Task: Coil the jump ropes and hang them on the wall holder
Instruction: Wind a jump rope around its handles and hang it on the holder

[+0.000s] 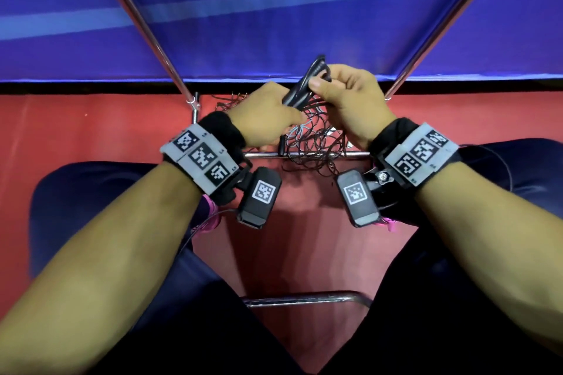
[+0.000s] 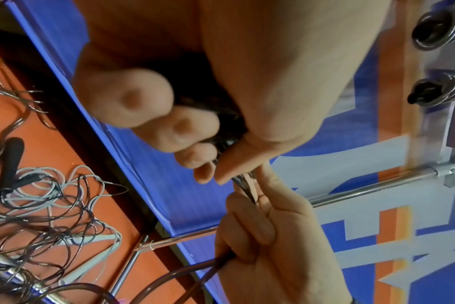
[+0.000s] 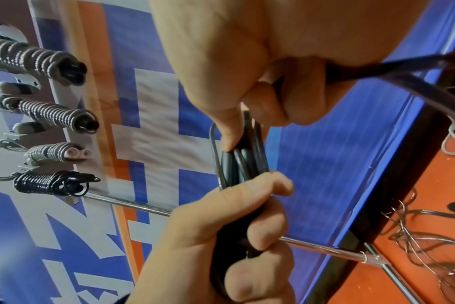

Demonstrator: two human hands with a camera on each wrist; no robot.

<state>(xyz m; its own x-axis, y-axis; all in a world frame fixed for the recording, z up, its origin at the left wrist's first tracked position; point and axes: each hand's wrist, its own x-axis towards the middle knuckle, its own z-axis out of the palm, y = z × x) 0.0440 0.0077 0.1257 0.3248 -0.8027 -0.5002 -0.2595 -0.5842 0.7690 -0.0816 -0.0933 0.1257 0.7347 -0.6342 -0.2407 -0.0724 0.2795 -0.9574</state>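
Observation:
Both hands meet over a black jump rope (image 1: 306, 81) in front of the blue banner. My left hand (image 1: 265, 114) grips its two black handles (image 3: 244, 160) low down, fingers curled round them. My right hand (image 1: 350, 91) pinches the handles' upper end with thumb and fingers, and the rope's dark cord (image 3: 390, 67) runs out of its fist. In the left wrist view the cord (image 2: 185, 269) loops below the right hand (image 2: 273, 236). The wall holder (image 3: 52, 115) carries several coiled ropes on its pegs.
A tangle of thin dark and grey ropes (image 1: 313, 137) lies on the red floor over a chrome bar (image 1: 304, 155). Two slanted chrome poles (image 1: 143, 18) lean against the blue banner (image 1: 274, 9). My knees flank the space below.

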